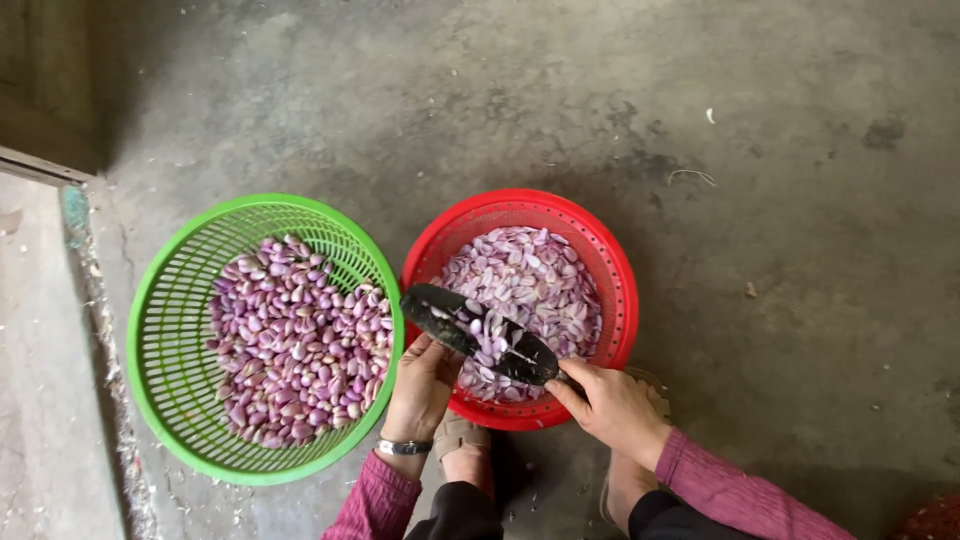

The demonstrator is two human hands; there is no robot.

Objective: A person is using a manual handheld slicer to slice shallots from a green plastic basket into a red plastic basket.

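Two bare hands work over the near rim of a round red plastic slotted basket (617,270). The right hand (608,405) is closed around the handle of a broad dark-bladed knife (480,335); the handle itself is hidden inside the fist. The blade runs up and to the left from the grip, lying flat-side up over the basket's near edge, with pale purple slices resting on its surface. The left hand (425,385) sits under the blade near its outer end, fingers curled upward against it; whether the fingers pinch a piece cannot be told. A metal bracelet (404,447) circles the left wrist. Both forearms wear pink knitted sleeves (735,490).

Directly beyond the blade, the red basket holds a heap of sliced pale purple shallot pieces (530,280). Just beside it, to the left and touching rim to rim, stands a round green plastic slotted basket (170,330) holding peeled whole purple shallots (295,340). Both baskets rest on a grey concrete floor (780,200). A sandalled foot (460,440) shows between the forearms.
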